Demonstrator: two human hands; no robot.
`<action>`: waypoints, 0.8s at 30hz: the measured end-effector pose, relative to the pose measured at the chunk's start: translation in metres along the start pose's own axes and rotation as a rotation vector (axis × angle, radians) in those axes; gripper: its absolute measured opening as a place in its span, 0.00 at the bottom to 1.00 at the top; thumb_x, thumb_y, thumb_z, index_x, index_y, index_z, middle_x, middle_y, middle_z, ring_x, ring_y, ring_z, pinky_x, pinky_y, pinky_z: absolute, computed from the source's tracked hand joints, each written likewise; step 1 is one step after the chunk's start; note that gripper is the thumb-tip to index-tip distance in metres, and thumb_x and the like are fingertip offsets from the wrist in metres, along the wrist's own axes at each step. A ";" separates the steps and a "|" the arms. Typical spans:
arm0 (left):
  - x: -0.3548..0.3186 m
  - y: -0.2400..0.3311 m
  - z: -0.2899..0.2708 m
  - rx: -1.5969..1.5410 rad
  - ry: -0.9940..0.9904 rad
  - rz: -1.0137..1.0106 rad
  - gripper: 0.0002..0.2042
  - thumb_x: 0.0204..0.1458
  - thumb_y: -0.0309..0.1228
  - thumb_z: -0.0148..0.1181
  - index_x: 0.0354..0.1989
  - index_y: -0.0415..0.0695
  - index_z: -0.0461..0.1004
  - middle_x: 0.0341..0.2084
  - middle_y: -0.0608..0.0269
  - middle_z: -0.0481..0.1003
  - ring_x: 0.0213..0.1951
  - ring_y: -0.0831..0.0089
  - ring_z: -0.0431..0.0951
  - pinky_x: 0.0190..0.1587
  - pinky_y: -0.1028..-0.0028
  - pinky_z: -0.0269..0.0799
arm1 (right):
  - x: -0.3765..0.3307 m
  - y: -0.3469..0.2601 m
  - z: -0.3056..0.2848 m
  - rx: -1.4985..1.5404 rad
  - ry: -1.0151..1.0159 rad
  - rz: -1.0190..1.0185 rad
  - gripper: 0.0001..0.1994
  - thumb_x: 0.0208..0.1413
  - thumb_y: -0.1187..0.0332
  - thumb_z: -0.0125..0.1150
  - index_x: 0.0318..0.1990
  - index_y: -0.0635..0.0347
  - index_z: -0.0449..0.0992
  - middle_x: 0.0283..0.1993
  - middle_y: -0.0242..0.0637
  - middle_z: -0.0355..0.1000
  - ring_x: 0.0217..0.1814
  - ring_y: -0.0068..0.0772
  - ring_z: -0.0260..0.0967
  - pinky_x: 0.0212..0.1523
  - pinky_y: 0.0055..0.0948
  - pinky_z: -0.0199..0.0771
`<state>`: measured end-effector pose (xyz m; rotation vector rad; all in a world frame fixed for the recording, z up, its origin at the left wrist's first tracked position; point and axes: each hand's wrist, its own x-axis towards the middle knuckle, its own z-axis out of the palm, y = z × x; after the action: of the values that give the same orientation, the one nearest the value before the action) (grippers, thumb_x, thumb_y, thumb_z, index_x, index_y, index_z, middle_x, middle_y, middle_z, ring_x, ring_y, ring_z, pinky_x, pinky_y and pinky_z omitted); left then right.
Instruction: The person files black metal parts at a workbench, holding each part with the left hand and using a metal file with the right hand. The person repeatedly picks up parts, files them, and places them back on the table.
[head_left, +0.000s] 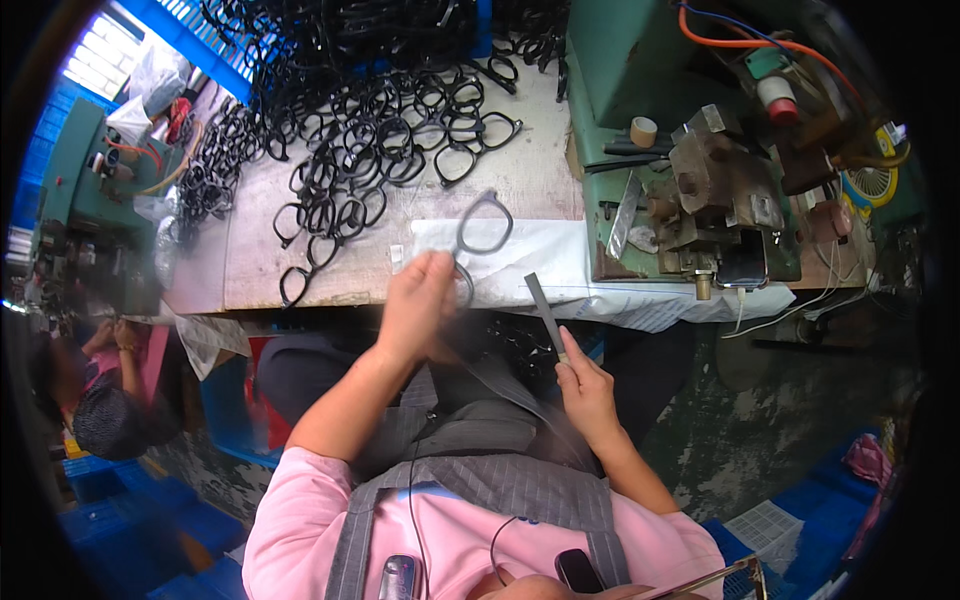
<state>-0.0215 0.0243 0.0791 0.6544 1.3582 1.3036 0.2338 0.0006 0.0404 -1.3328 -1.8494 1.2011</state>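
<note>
My left hand [420,305] is closed on a black eyeglass frame front [482,225], holding it by one lens rim while the other rim sticks up over the white cloth [540,262]. The frame is blurred by motion. In my right hand [585,385] I grip a flat grey metal file [545,310], its blade pointing up toward the bench edge. The two hands are a short way apart above my lap.
A large heap of black frame fronts [370,140] covers the far left of the wooden bench [520,175]. A green machine [690,200] with metal jigs and a phone stands on the right. Another person [95,385] sits at the left. Blue crates lie on the floor.
</note>
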 end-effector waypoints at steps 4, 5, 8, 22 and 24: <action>-0.027 -0.035 0.015 -0.494 -0.032 -0.511 0.12 0.62 0.40 0.49 0.38 0.43 0.70 0.19 0.68 0.66 0.17 0.81 0.61 0.16 0.83 0.53 | -0.001 -0.003 -0.001 -0.011 0.036 -0.098 0.24 0.55 0.77 0.56 0.61 0.58 0.67 0.32 0.47 0.71 0.28 0.42 0.70 0.33 0.29 0.71; -0.029 -0.040 0.016 -0.581 -0.031 -0.536 0.10 0.62 0.39 0.50 0.40 0.44 0.67 0.22 0.67 0.67 0.17 0.81 0.62 0.16 0.84 0.53 | -0.001 -0.006 -0.002 -0.044 0.047 -0.178 0.24 0.55 0.78 0.56 0.61 0.60 0.67 0.31 0.46 0.71 0.27 0.41 0.70 0.32 0.29 0.71; -0.030 -0.050 0.016 -0.562 0.064 -0.606 0.09 0.61 0.37 0.52 0.39 0.45 0.66 0.24 0.67 0.68 0.18 0.81 0.63 0.15 0.85 0.52 | 0.000 -0.012 -0.002 -0.120 -0.016 -0.391 0.24 0.52 0.79 0.57 0.60 0.62 0.68 0.27 0.43 0.66 0.25 0.42 0.67 0.29 0.31 0.70; -0.052 -0.068 0.011 0.453 0.104 0.363 0.10 0.59 0.30 0.47 0.36 0.38 0.75 0.28 0.56 0.74 0.35 0.58 0.72 0.40 0.67 0.68 | 0.014 -0.014 0.014 -0.302 -0.093 -0.266 0.28 0.52 0.78 0.58 0.63 0.52 0.65 0.27 0.43 0.63 0.26 0.46 0.67 0.28 0.39 0.69; -0.046 -0.069 0.013 0.276 0.030 0.107 0.11 0.59 0.31 0.47 0.34 0.38 0.75 0.25 0.56 0.74 0.30 0.58 0.73 0.35 0.68 0.69 | 0.015 -0.015 0.013 -0.315 -0.089 -0.272 0.28 0.52 0.77 0.58 0.63 0.52 0.65 0.27 0.43 0.64 0.26 0.46 0.67 0.28 0.39 0.69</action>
<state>0.0216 -0.0307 0.0318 0.9090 1.5613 1.2232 0.2117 0.0085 0.0473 -1.1484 -2.2707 0.8666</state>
